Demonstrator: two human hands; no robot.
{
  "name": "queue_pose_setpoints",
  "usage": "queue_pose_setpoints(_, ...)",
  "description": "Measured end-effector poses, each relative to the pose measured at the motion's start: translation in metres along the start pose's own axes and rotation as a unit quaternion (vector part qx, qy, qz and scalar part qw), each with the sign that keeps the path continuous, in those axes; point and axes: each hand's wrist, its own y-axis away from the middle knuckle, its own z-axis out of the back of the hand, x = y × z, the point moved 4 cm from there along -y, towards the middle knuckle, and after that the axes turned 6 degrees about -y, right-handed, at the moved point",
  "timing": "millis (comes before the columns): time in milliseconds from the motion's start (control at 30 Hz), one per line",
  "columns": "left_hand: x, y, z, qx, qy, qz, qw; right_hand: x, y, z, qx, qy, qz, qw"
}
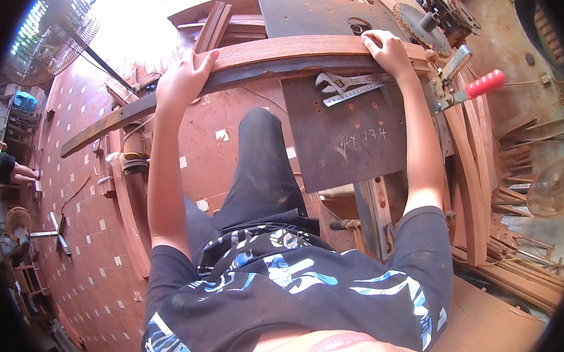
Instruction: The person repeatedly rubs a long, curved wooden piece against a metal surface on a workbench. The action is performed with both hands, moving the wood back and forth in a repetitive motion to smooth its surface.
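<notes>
A long reddish wooden board (295, 49) lies crosswise in front of me, along a dark strip (255, 74) that runs on to the lower left. Near the board's left end, my left hand (188, 79) grips it, thumb on the near side. My right hand (387, 53) is closed over its far edge toward the right end. Just below that hand, an adjustable wrench (345, 82) and a metal ruler (356, 95) rest on a dark metal table (335, 140). A toggle clamp with a red handle (484, 83) stands right of my right wrist.
A toothed circular saw blade (420, 29) sits beyond my right hand, beside a grey metal plate (316, 18). Curved wooden pieces (470, 179) stand at the right. A large fan (50, 33) is at the far left. Another person (8, 165) is at the left edge.
</notes>
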Motion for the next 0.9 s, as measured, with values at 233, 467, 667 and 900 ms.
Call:
queue_pose_setpoints(233, 0.001, -0.051, -0.002, 0.025, 0.000, 0.011, 1.000, -0.010, -0.034, -0.009, 0.007, -0.035, -0.008, 0.999)
queue_pose_setpoints(467, 0.034, -0.109, -0.030, -0.018, -0.026, 0.006, 0.999, -0.017, -0.069, -0.039, -0.009, -0.013, 0.066, 0.998)
queue_pose_setpoints(667, 0.016, -0.137, -0.028, -0.068, -0.070, -0.102, 0.990, -0.043, -0.094, -0.047, -0.042, 0.025, 0.032, 0.998)
queue_pose_setpoints(900, 0.024, -0.170, -0.030, -0.090, -0.064, -0.079, 0.991, -0.039, -0.123, -0.056, 0.034, 0.017, 0.001, 0.999)
